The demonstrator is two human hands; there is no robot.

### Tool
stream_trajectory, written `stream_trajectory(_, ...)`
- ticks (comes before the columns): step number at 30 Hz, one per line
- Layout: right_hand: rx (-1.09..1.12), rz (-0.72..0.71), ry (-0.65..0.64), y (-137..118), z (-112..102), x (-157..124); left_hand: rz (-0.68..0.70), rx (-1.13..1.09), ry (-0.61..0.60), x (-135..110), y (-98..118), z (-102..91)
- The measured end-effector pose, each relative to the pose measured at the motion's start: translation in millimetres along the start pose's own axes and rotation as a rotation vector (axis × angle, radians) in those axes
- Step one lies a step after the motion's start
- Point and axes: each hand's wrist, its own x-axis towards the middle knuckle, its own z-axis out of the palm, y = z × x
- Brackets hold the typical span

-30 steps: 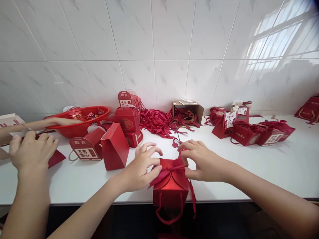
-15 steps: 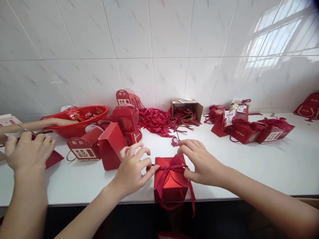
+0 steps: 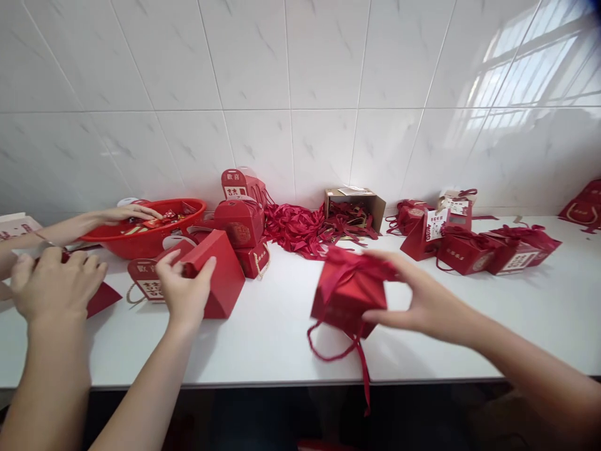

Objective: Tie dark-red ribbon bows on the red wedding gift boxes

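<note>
My right hand grips a red gift box from its right side, thumb low and fingers over the top. The box is tilted and looks raised off the table. A dark red ribbon bow lies across its top, with a cord handle and a ribbon tail dangling below. Farther left, my left hand is closed around the upper edge of a plain red slant-topped box. Some of its fingertips are hidden behind that box. Beside it stands a red box with white lettering.
A heap of red ribbons and an open carton of ribbons lie near the wall. Several finished boxes stand right. At left, a co-worker's hand reaches into a red basin; another hand is nearer.
My right hand has lifted and tilted the ribboned box, moving it up and right. My left hand has left the bow and gone left to the plain red box, which has turned slightly.
</note>
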Motion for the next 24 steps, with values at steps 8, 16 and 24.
stream_trajectory(8,-0.755,0.259,0.405,65.9,-56.3,-8.2,-0.051,-0.271,-0.096,-47.4,29.9,-0.8)
stream_trajectory(16,-0.396,0.098,-0.439,25.2,60.1,-8.3,-0.106,-0.3,-0.369,-76.9,59.7,19.3)
stream_trajectory(24,-0.257,0.059,-0.356,26.1,67.9,-1.3,-0.268,-0.449,-0.417,-77.6,61.6,22.2)
